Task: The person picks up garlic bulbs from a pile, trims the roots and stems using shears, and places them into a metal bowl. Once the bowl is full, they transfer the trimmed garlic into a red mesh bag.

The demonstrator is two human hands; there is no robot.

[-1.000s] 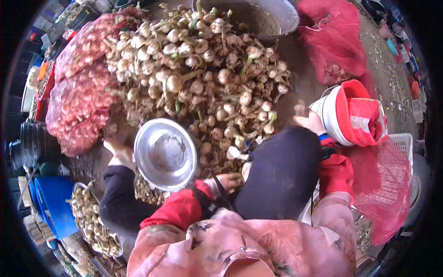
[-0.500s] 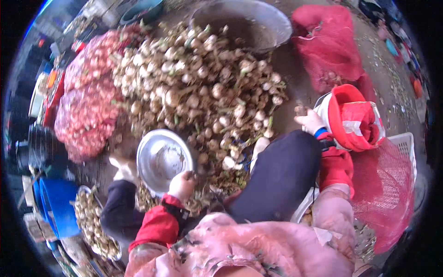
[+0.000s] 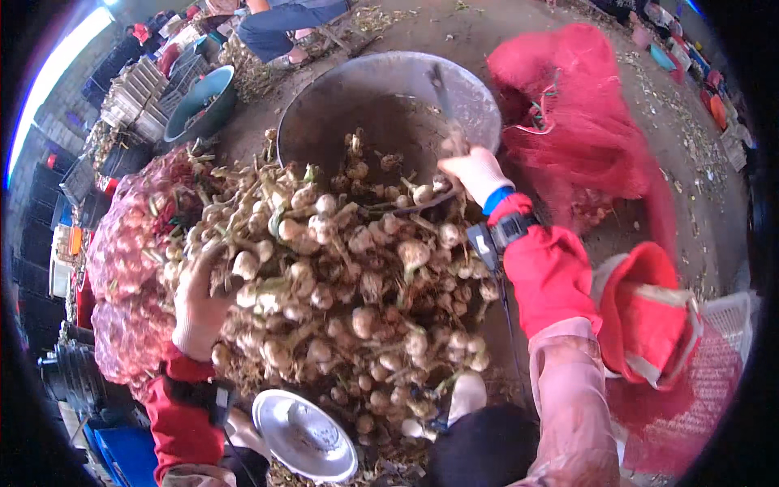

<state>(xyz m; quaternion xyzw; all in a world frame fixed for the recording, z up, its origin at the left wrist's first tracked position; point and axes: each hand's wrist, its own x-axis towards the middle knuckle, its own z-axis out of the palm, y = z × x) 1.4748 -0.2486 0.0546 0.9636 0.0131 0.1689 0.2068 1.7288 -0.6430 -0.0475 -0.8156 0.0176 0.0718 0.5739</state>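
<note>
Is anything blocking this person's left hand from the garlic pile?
Nothing visible is. The left hand is already at the left edge of the garlic pile; the silver bowl sits nearer the person, not between them.

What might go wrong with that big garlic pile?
The garlic pile is loose, so bulbs might tumble where the left hand reaches in. The thin cable hanging by the right sleeve might snag. A foot is beside the metal bowl, so it might get knocked.
</note>
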